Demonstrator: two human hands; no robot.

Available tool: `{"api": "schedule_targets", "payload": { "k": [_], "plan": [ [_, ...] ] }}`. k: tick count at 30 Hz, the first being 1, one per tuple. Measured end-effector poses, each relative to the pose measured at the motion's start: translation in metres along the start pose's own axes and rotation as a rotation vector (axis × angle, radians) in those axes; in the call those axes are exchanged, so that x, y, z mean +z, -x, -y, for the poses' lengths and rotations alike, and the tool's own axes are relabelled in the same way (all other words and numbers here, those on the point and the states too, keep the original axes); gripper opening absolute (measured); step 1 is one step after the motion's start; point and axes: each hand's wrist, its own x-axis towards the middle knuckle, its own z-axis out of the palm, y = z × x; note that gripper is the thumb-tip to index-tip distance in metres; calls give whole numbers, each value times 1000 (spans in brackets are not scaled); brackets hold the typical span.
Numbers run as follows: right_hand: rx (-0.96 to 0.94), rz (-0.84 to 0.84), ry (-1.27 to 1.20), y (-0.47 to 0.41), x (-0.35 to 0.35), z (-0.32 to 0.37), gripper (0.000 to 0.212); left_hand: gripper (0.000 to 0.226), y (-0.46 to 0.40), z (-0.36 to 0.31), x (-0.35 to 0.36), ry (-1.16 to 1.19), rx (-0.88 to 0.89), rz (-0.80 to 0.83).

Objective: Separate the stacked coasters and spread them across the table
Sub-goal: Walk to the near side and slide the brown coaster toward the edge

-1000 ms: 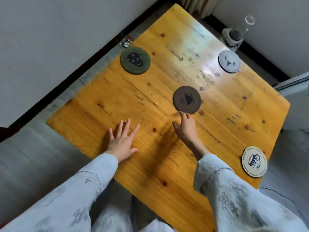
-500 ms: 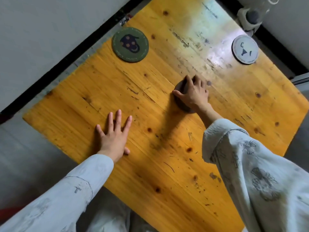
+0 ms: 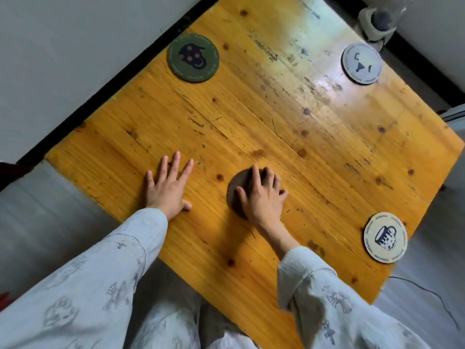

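A dark brown coaster [image 3: 236,190] lies on the yellow wooden table [image 3: 276,122] near its front edge. My right hand [image 3: 264,197] lies over the coaster and hides most of it, with the fingers curled over its far rim. To the left, my left hand [image 3: 168,190] rests flat on the bare wood with the fingers apart and holds nothing. Three other coasters lie singly: a green one [image 3: 193,57] at the far left, a grey one [image 3: 361,63] at the far right, and a cream one with a mug picture [image 3: 385,237] at the near right edge.
A light wall with a black skirting runs along the table's left side. A glass object on a pale base [image 3: 380,18] stands on the floor past the far right corner. A thin cable [image 3: 427,290] lies on the grey floor at the right.
My right hand reached onto the brown coaster, covered it and drew it toward me, close to the left hand. The left hand stayed flat on the table.
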Motion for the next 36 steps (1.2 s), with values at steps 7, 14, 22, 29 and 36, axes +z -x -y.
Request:
{"api": "schedule_targets", "payload": {
  "k": [7, 14, 22, 29, 36],
  "plan": [
    [32, 124, -84, 76, 13, 0, 60, 58, 63, -5, 35, 356, -16, -187],
    [165, 214, -392, 113, 15, -3, 48, 42, 136, -30, 78, 718, -177, -175],
    [203, 488, -472, 135, 24, 4, 37, 52, 129, -41, 69, 1129, -385, -162],
    [142, 425, -401, 110, 13, 10, 34, 53, 108, -7, 52, 1185, -477, -212],
    [83, 416, -489, 105, 19, 27, 38, 50, 128, -17, 81, 1250, -571, -14]
  ]
}}
